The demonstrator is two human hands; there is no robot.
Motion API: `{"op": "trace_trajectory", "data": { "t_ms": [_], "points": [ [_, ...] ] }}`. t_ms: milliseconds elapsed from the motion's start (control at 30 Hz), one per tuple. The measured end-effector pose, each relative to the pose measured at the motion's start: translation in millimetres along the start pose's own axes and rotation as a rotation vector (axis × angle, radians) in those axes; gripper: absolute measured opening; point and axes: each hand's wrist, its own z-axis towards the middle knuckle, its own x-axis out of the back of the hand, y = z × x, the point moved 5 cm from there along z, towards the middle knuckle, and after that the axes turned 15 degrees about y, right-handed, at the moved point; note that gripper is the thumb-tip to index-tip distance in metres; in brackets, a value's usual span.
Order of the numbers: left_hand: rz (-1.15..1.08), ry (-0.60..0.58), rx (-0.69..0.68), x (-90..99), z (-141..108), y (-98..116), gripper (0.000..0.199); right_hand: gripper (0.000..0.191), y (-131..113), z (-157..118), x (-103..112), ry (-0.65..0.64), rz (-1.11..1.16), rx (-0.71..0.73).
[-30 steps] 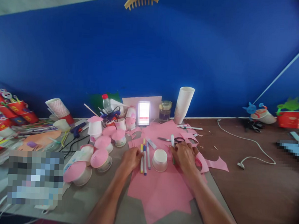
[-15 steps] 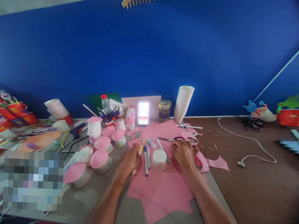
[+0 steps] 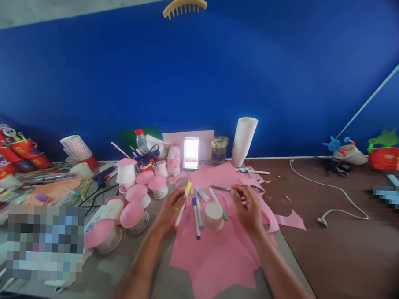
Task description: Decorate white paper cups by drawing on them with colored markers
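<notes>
Across the back stands a blue wall [image 3: 255, 81], above a grey work surface [image 3: 167, 276] with a brown tabletop [image 3: 346, 261] on its right. Overlapping pink paper [image 3: 217, 265] covers the middle of the grey surface. The left forearm [image 3: 141, 270] and right forearm [image 3: 280, 267] rise from the bottom edge and angle inward over it.

The right hand [image 3: 248, 211] hovers over the paper's right side, palm toward the middle, fingers bent and the thumb set a little apart. The left hand [image 3: 170, 207] is at the paper's left edge, partly closed, with the thumb and fingertips pinching a marker. Well beyond the right hand, a tall stack of white cups [image 3: 244, 142] leans slightly. Left of the left hand are cups with pink tops [image 3: 132, 215]. Between the hands, one small white cup [image 3: 213, 216] sits upside down on the paper.

The scissors [image 3: 220, 187] point left, their handles hidden at the right fingertips; whether these grip them, I cannot tell. The pinched yellow marker [image 3: 183, 204] slants, its yellow end up. Just left of the small white cup lies a blue-capped marker [image 3: 196, 217]; a green-capped marker [image 3: 217, 201] is behind it.
</notes>
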Motion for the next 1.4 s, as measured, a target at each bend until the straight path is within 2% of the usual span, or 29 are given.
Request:
{"op": "trace_trajectory", "data": {
  "t_ms": [100, 167, 267, 467, 600, 700, 867, 933, 1067, 1167, 1233, 1267, 1367, 1400],
  "points": [
    [-0.381, -0.258, 0.121, -9.1, -16.1, 13.1, 0.029, 0.034, -13.9, -9.0, -6.3, -0.157, 0.319, -0.173],
    [-0.468, -0.431, 0.154, -17.8, -29.3, 20.9, 0.032, 0.039, -22.9, -17.4, -13.2, -0.273, 0.409, -0.218],
    [-0.456, -0.571, 0.141, -28.1, -43.1, 28.8, 0.035, 0.041, -29.5, -26.7, -20.4, -0.351, 0.447, -0.250],
    [-0.382, -0.629, 0.107, -36.7, -50.7, 31.5, 0.046, 0.026, -37.6, -31.8, -21.6, -0.460, 0.397, -0.201],
    [-0.357, -0.657, 0.132, -40.4, -53.6, 27.8, 0.050, 0.026, -45.3, -30.6, -18.7, -0.525, 0.410, -0.177],
    [-0.320, -0.678, 0.153, -42.6, -55.3, 28.4, 0.050, 0.027, -49.6, -27.2, -14.9, -0.528, 0.415, -0.134],
    [-0.370, -0.779, 0.168, -46.0, -57.2, 35.1, 0.046, 0.026, -48.2, -21.7, -10.2, -0.524, 0.389, -0.076],
    [-0.349, -0.778, 0.155, -46.5, -56.3, 36.1, 0.047, 0.025, -46.4, -20.8, -9.7, -0.511, 0.371, -0.056],
    [-0.220, -0.652, 0.063, -43.1, -50.0, 37.2, 0.048, 0.020, -50.0, -22.4, -9.1, -0.466, 0.320, 0.008],
    [-0.315, -0.751, 0.158, -41.8, -53.5, 36.6, 0.047, 0.019, -55.1, -23.4, -7.7, -0.468, 0.324, 0.052],
    [-0.370, -0.821, 0.214, -38.5, -57.2, 36.7, 0.047, 0.017, -50.2, -16.5, -2.3, -0.412, 0.360, 0.020],
    [-0.372, -0.822, 0.210, -36.0, -57.8, 37.2, 0.047, 0.016, -43.8, -9.2, 3.3, -0.324, 0.389, -0.023],
    [-0.406, -0.762, 0.160, -30.4, -56.7, 40.5, 0.046, 0.017, -13.6, 14.9, 26.9, 0.086, 0.594, -0.242],
    [-0.448, -0.761, 0.159, -30.6, -56.4, 41.4, 0.046, 0.016, -5.3, 19.5, 31.0, 0.163, 0.659, -0.292]
  ]
}}
